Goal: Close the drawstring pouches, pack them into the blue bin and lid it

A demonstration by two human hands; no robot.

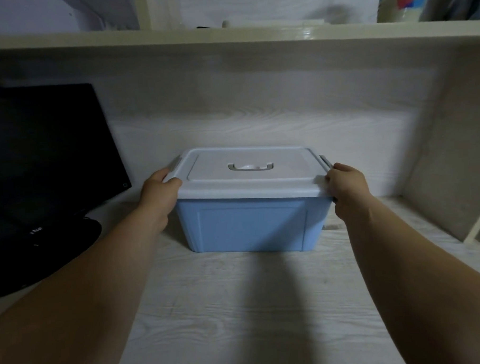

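At far left, a dark monitor [45, 162] stands on its round base on the pale wood-grain desk [238, 305] and plays no part in the task. Next, your left hand [159, 191] grips the left end of the lid [250, 187]: the thumb lies on top of the lid's edge and the fingers curl over the side beside the grey left latch [175, 163]. At centre, the blue bin [251, 225] sits upright on the desk near the back panel, below an overhead shelf [227, 36]. The lid lies flat across its whole opening, and the recessed lid handle [250, 167] is untouched. At right, the grey right latch [325, 161] shows as a narrow strip at the lid's edge, and your right hand [346, 188] grips that end, thumb pressed on the lid's corner and fingers curled under the rim. No drawstring pouch is visible anywhere on the desk. The bin's walls are opaque, so the view cannot confirm that the pouches are closed and packed inside, though the bare surroundings suggest so. The task appears to be in its last step: the lid is on, and what probably remains is to press both ends fully home and fasten the latches, whose state cannot be told from this angle.
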